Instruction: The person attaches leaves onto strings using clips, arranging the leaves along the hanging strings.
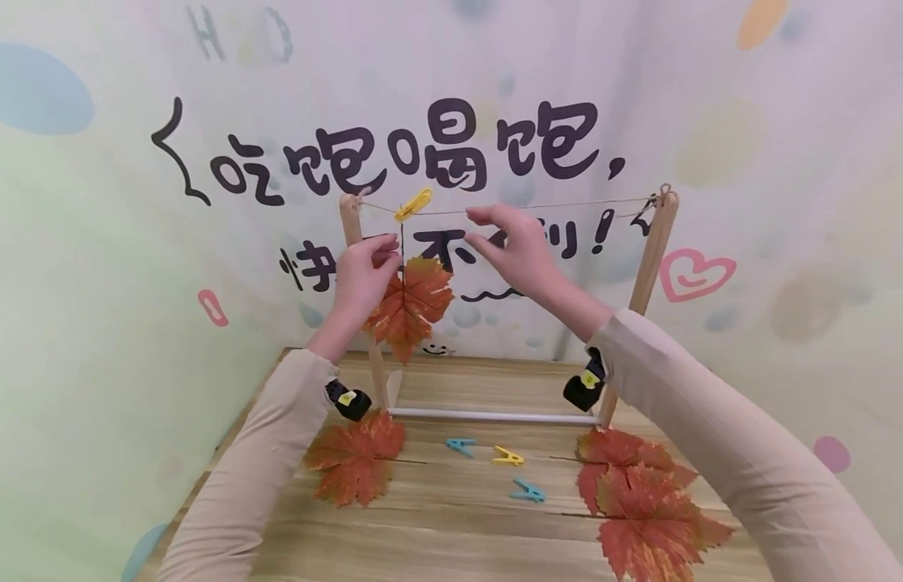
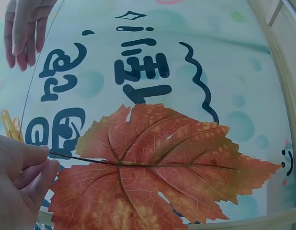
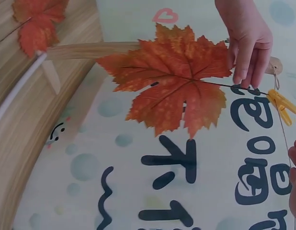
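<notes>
A red-orange artificial maple leaf [image 1: 410, 303] hangs stem-up from the string [image 1: 567, 204], its stem top clipped there by a yellow clothespin [image 1: 415, 205]. My left hand [image 1: 365, 271] pinches the dark stem [image 2: 78, 157] between thumb and fingers, below the clothespin. The leaf's blade spreads below the fingertips in the left wrist view. To the right of the clothespin, my right hand [image 1: 520, 252] is raised at the string with thumb and fingers apart, holding nothing. Only part of that hand shows at the right edge of the right wrist view.
Wooden posts [image 1: 651, 259] carry the string, with a white bar [image 1: 495, 417] between them at the bottom. On the wooden table [image 1: 422, 533] lie blue clothespins [image 1: 529, 491], a yellow clothespin [image 1: 508, 457], one leaf [image 1: 356, 461] at left and overlapping leaves [image 1: 651, 521] at right.
</notes>
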Demonstrator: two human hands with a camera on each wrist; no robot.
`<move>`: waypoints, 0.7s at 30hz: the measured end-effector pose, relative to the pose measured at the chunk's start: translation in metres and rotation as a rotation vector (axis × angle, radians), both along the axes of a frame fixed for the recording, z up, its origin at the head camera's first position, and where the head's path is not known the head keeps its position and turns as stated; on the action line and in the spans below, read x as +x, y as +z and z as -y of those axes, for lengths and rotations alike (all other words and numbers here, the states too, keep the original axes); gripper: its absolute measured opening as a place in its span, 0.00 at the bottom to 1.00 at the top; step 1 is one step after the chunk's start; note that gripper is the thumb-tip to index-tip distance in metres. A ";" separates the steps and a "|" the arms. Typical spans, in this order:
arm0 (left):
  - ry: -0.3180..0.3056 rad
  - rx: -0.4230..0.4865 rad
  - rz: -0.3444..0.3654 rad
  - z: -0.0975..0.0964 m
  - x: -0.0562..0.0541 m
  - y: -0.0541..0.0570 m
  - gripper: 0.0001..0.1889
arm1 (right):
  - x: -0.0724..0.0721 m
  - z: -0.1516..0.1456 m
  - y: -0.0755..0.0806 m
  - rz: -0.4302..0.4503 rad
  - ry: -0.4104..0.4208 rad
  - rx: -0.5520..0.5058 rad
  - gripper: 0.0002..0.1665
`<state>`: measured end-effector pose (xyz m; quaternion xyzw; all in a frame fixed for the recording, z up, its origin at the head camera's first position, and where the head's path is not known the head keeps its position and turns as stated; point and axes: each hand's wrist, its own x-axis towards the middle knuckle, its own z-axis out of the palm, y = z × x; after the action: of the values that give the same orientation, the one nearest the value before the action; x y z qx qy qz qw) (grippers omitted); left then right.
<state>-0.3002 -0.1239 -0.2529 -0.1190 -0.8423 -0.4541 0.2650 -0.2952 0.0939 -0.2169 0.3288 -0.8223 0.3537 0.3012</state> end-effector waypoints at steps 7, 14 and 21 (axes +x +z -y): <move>-0.034 0.001 -0.139 0.006 0.009 -0.004 0.14 | 0.012 -0.024 -0.024 0.049 0.055 0.030 0.20; -0.105 -0.045 -0.127 0.007 0.018 -0.016 0.13 | 0.025 -0.050 -0.051 0.072 0.083 0.046 0.20; -0.139 -0.091 -0.070 0.011 0.026 -0.042 0.14 | 0.042 -0.077 -0.080 0.147 0.075 0.063 0.20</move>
<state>-0.2737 -0.1353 -0.2944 -0.2052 -0.8419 -0.4280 0.2565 -0.2532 0.1709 -0.2971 0.3419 -0.8400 0.3619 0.2158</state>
